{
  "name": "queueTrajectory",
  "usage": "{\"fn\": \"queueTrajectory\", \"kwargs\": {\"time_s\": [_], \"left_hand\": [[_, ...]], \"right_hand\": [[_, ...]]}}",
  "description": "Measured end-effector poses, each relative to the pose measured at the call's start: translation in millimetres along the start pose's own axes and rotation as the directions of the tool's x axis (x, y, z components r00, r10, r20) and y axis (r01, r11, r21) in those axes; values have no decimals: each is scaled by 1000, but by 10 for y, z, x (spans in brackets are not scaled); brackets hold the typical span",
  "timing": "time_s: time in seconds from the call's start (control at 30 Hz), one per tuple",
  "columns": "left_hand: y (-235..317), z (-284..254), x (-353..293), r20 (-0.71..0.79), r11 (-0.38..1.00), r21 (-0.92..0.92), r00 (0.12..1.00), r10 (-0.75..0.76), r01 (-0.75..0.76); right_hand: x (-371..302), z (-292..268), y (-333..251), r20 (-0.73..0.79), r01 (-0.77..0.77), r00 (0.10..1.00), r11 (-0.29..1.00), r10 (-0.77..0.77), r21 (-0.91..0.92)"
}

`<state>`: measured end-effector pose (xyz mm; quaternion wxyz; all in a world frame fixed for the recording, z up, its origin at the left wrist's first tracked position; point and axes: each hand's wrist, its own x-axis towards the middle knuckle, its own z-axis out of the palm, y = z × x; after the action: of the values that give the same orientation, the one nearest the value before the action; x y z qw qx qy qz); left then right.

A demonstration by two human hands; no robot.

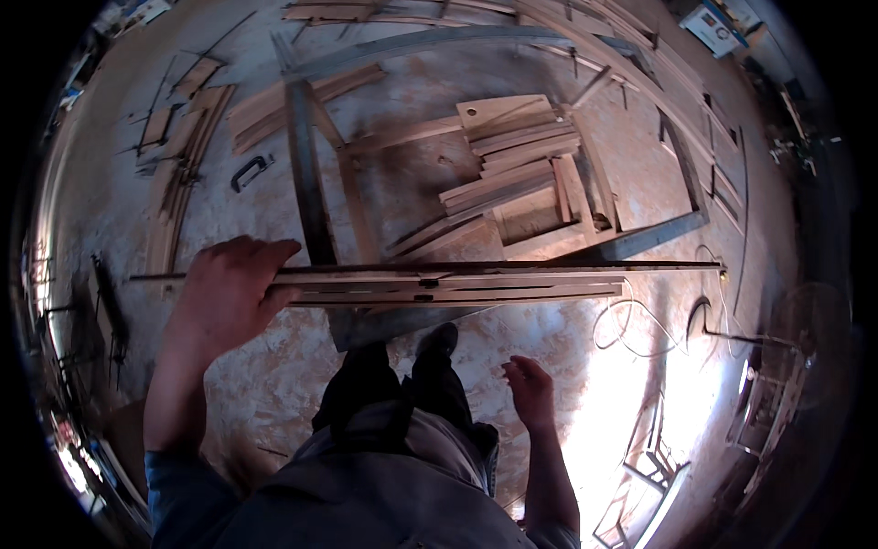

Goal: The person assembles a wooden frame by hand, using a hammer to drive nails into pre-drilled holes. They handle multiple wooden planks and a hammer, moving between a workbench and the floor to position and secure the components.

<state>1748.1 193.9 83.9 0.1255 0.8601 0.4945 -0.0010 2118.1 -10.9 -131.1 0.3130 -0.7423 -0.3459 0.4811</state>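
1. The long wooden strips (pixel 512 272) lay sideways in front of me, their long axis running left to right over the near part of the dark floor frame (pixel 309 183) and roughly square to its left bar. The longest strip reached past that frame's left and right sides.
2. My left hand (pixel 224 288) was the nearer one: it was already on the strips, gripping them near their left end, outside the frame's left bar. My fingers lay over the far side, my thumb on the near side. That forearm came up from the lower left.
3. My right hand (pixel 530 389) was free of them, its fingers loosely curled around nothing that I could make out. It hung on my side of the frame's near bar, apart from the strips, the forearm rising from the lower right.
4. I couldn't tell whether the strips' right end rested on anything.
5. Stacked boards (pixel 526 174) lay inside the frame; a C-clamp (pixel 243 169) lay outside its left bar.
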Motion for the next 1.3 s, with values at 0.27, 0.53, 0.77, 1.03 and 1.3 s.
{"fn": "queueTrajectory", "kwargs": {"time_s": [0.27, 0.53, 0.77, 1.03, 1.3], "left_hand": [[-144, -137, -65, 64, 990, 21, 988, 141, -143], [-16, -37, 68, 40, 993, -7, 992, 118, -118], [-174, 182, 327, -178, 990, 10, 974, 141, -142], [-950, 427, 1251, -177, 979, 112, 966, 190, -172], [-1013, 709, 2037, -66, 997, 4, 995, -72, 73]], "right_hand": [[-240, 667, -433, -87, -10, 996, 997, 4, -76], [-166, 985, -279, -86, -83, 993, 996, 81, -16], [33, 1224, -180, -51, -18, 999, 1000, 18, -16], [502, 1152, 16, 54, -254, 961, 781, 273, 570], [957, 1028, 139, -138, -245, 895, 725, 425, 643]]}}
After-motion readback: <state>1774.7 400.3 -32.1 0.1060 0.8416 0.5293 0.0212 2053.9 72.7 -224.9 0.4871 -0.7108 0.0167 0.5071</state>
